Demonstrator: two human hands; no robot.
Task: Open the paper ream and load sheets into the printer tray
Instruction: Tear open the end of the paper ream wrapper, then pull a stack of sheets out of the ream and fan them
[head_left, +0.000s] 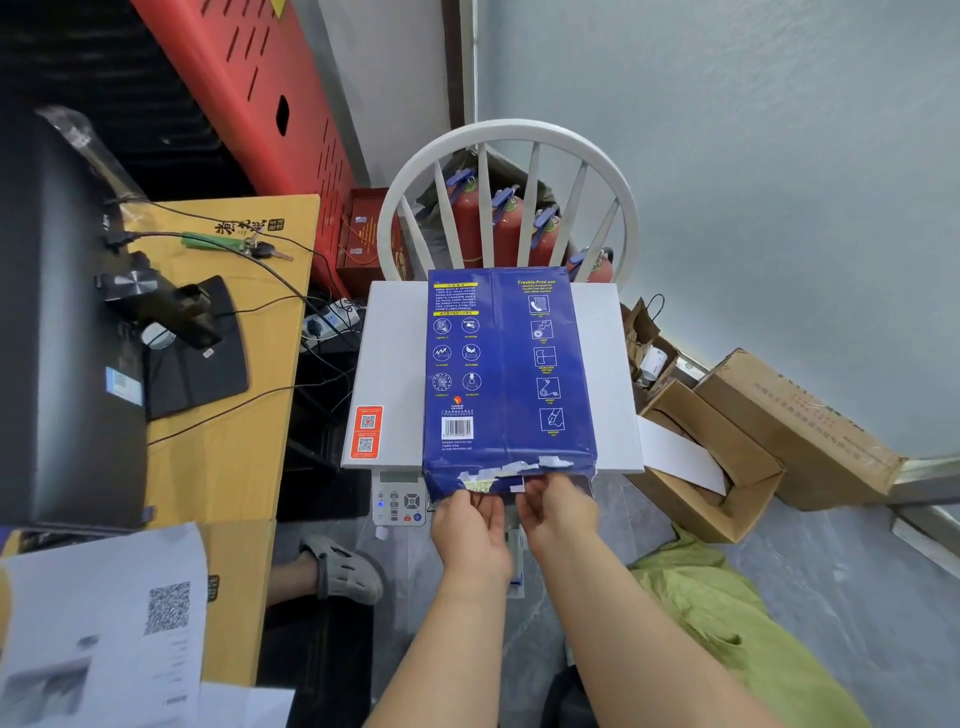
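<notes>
Blue ream (506, 364), both hands at its torn edge

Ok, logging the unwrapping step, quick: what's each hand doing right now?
Left hand: fingers closed on the torn near-end flap of the blue paper ream.
Right hand: fingers closed on the same flap.

My left hand (470, 530) and right hand (558, 512) are both at the near end of the blue paper ream (506, 374), fingers (535, 486) pinching its torn wrapper flap. The ream lies flat on the white printer (387, 364), label side up. The control panel (397, 499) shows just left of my hands, a white chair (506, 140) behind.
</notes>
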